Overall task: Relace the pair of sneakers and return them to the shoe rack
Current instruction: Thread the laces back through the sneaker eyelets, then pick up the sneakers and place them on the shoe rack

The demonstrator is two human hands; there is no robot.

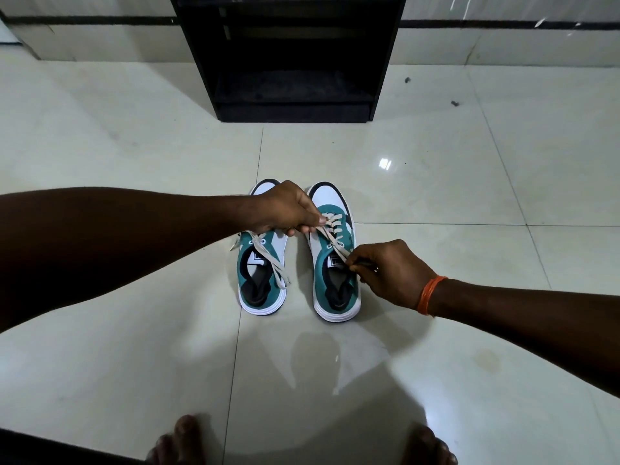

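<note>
- Two teal-and-white canvas sneakers stand side by side on the pale glossy tiled floor [436, 182], toes pointing away from me toward the black wooden shoe rack [292, 58] at the wall.
- My left hand [285, 209] reaches across the left sneaker [261, 273] and pinches one end of the cream flat lace [330, 229] on the right sneaker [335, 263], near its upper eyelets.
- My right hand [392, 273], an orange thread band [431, 293] at its wrist, pinches the other end by the tongue.
- The shoe's long axis runs straight from me to the rack; my right hand is nearer its heel.
- The left sneaker's lace hangs loose, so I judge both need finishing.
</note>
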